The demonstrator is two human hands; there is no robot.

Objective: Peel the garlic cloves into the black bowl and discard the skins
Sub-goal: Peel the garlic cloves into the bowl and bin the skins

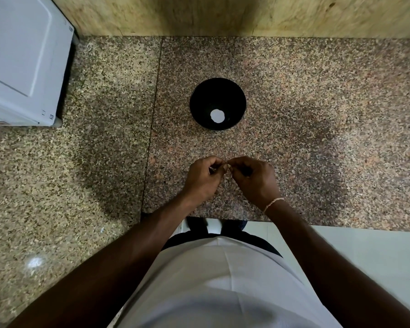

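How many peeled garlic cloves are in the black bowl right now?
1: a single white peeled garlic clove lies at the bottom of the round black bowl. Both hands pinch something small, possibly another clove, mostly hidden.

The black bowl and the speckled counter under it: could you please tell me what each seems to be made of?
The round black bowl looks like glazed ceramic or hard plastic: its wall is smooth and evenly dark, though the look leaves it open. The speckled brown counter appears to be polished granite: fine mixed grains, a straight slab seam left of the bowl, and a bright glare spot near the left edge.
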